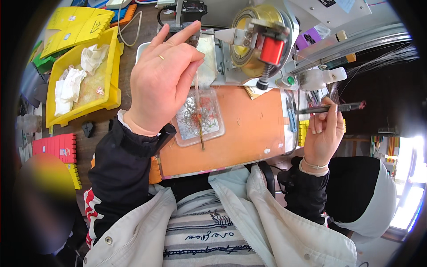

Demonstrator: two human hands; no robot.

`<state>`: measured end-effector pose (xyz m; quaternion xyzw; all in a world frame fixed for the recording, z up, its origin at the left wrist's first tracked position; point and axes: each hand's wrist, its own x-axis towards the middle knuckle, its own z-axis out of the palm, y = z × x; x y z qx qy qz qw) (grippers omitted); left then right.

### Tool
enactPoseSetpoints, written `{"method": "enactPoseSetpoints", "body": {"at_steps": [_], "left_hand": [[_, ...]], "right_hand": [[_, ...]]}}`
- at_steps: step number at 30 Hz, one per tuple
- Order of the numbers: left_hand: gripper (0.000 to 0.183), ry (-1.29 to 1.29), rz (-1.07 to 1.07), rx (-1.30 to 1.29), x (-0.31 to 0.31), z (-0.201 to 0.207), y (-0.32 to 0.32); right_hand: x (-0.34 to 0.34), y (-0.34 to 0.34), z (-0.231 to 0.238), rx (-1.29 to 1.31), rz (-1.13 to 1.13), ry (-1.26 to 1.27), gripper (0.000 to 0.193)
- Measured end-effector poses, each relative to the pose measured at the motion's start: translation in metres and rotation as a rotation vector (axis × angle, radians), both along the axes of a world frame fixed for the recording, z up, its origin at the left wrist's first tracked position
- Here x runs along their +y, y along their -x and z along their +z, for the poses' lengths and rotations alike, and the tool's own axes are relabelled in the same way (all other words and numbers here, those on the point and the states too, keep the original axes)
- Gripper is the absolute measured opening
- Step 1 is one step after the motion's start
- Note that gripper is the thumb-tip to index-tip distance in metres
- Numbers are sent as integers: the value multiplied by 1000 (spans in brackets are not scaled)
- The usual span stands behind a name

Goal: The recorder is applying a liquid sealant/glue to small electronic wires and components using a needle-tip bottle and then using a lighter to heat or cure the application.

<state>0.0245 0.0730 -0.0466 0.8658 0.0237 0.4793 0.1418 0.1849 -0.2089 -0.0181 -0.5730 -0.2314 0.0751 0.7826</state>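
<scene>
My left hand (pixel 167 80) is raised over the left side of the orange work mat, thumb and forefinger pinched together, the other fingers stretched out. What the pinch holds, if anything, is too fine to make out. Just below it a thin stick (pixel 200 127), pale above and brownish below, crosses a clear plastic tray (pixel 217 132) of small curled wire-like pieces, some reddish. I cannot tell whether the stick touches my fingers. Off to the right, my right hand (pixel 321 131) is closed around a slim dark pen-shaped tool (pixel 331 108), held roughly level, with a pinkish end.
Beyond the mat (pixel 249 127) stands a machine with a brass-coloured wheel (pixel 255 42) and a red cylinder (pixel 271 50). A yellow bin (pixel 113 95) with crumpled white cloths is at left. Blue-handled tool (pixel 292 118), clear bottle (pixel 311 80) and hanging pale strands (pixel 387 55) are at right.
</scene>
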Motion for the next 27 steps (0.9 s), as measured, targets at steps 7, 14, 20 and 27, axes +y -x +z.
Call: {"method": "enactPoseSetpoints", "body": {"at_steps": [7, 14, 20, 27], "left_hand": [[12, 13, 6, -26, -1, 2, 3], [9, 90, -58, -54, -3, 3, 5], [19, 67, -71, -56, -2, 9, 14], [23, 123, -133, -64, -1, 2, 11]], "right_hand": [[46, 27, 39, -263, 114, 54, 14], [99, 31, 69, -999, -55, 329, 14], [130, 32, 60, -1198, 9, 463, 21], [148, 31, 49, -1161, -52, 549, 23]]}}
